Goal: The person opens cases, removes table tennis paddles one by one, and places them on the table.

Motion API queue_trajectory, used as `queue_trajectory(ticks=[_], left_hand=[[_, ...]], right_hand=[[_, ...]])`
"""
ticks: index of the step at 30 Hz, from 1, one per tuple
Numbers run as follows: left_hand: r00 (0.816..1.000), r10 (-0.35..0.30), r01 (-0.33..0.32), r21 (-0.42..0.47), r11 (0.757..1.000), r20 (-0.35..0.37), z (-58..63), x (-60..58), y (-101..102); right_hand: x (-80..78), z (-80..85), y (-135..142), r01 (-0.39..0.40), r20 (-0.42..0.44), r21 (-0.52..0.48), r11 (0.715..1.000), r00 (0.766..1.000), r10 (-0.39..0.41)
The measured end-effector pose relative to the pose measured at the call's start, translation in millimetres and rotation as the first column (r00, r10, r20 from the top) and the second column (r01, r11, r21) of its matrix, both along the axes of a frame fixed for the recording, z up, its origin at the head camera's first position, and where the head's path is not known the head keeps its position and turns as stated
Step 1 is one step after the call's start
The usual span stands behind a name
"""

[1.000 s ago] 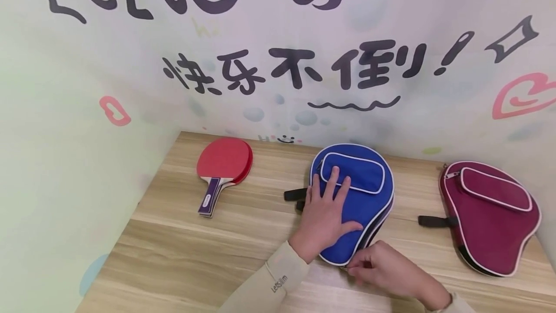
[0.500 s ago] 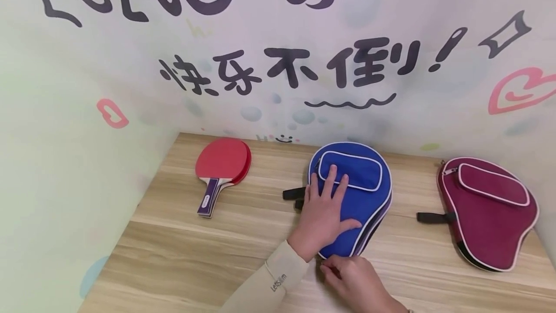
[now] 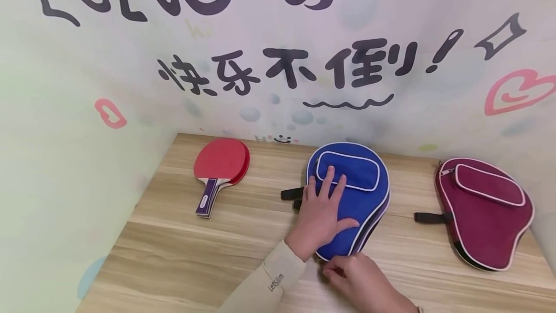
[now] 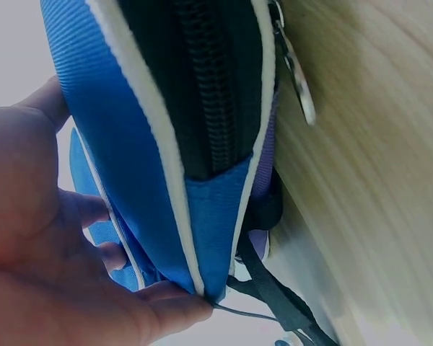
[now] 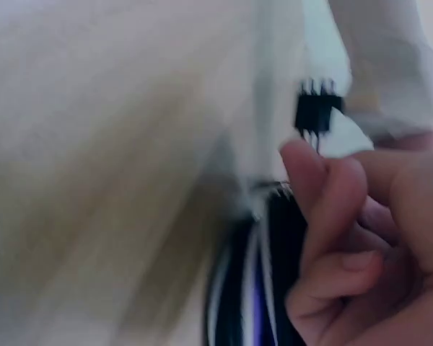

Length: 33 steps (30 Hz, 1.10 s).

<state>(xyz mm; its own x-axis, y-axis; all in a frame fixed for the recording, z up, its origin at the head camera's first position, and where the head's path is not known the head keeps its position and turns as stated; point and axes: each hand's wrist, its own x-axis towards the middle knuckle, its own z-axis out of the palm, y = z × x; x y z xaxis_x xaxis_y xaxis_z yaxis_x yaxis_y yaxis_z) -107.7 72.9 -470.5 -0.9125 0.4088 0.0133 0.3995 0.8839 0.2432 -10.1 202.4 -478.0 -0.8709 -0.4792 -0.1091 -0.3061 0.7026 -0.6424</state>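
A blue table tennis bat case (image 3: 347, 216) with white piping lies on the table, its narrow end toward me. My left hand (image 3: 319, 211) rests flat on it with spread fingers, just below the front pocket. At the narrow tip, my right hand (image 3: 358, 277) has curled fingers and pinches the zipper pull, which the fingertips mostly hide. Blur softens those fingertips in the right wrist view. The black zipper (image 4: 209, 86) runs along the case's side, and a purple layer (image 4: 263, 155) shows beneath the blue one. A metal pull tab (image 4: 296, 72) hangs beside the edge.
Two stacked red table tennis bats (image 3: 221, 161) with purple handles lie at the left. A maroon bat case (image 3: 486, 221) lies at the right, its black strap (image 3: 432, 218) pointing left. Behind the wooden table (image 3: 173, 260) stands a printed wall (image 3: 260, 28).
My right hand has moved left along the blue case's lower edge to its tip, and is nearly still over the last half second. My left hand stays on the case.
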Motion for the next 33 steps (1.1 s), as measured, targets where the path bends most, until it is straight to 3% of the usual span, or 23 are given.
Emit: queue_trajectory(ticks=[4, 7, 9, 12, 15, 19, 24, 28, 33], left_hand=[[1.000, 0.002, -0.002, -0.006, 1.000, -0.005, -1.0, 1.5, 1], [0.999, 0.008, -0.009, -0.029, 1.000, -0.035, -0.9, 5.8, 3], [0.996, 0.011, -0.017, -0.063, 0.998, -0.084, 0.1, 9.8, 5], [0.988, 0.024, -0.042, -0.116, 0.992, -0.153, 1.1, 15.0, 8], [0.986, 0.041, -0.063, -0.132, 0.989, -0.163, 0.4, 17.9, 10], [0.991, 0.060, -0.072, -0.103, 0.992, -0.119, -2.6, 21.0, 14], [0.994, 0.087, -0.087, -0.001, 0.996, -0.072, -5.6, 20.7, 16], [0.995, 0.088, -0.085, 0.057, 0.995, -0.056, -7.6, 20.2, 15], [0.995, 0.094, -0.093, 0.050, 0.994, -0.031, -7.7, 21.6, 17]], right_hand=[[-9.4, 11.1, 20, -0.008, 0.141, -0.068, 0.998, 0.990, 0.018], [-20.8, 21.3, 40, 0.020, 0.090, -0.094, 0.995, 0.996, -0.011], [-32.8, 29.2, 55, 0.090, -0.020, -0.069, 0.994, 0.996, -0.092], [-56.7, 41.4, 79, 0.264, -0.136, -0.028, 0.964, 0.955, -0.265], [-80.8, 45.8, 102, 0.401, -0.169, -0.025, 0.916, 0.901, -0.399], [-102.9, 36.1, 122, 0.469, -0.110, -0.081, 0.880, 0.873, -0.475], [-120.4, 18.1, 121, 0.489, 0.023, -0.218, 0.844, 0.868, -0.497], [-125.3, 10.5, 116, 0.499, 0.074, -0.271, 0.823, 0.863, -0.499], [-124.0, 3.3, 115, 0.503, 0.129, -0.275, 0.819, 0.864, -0.487]])
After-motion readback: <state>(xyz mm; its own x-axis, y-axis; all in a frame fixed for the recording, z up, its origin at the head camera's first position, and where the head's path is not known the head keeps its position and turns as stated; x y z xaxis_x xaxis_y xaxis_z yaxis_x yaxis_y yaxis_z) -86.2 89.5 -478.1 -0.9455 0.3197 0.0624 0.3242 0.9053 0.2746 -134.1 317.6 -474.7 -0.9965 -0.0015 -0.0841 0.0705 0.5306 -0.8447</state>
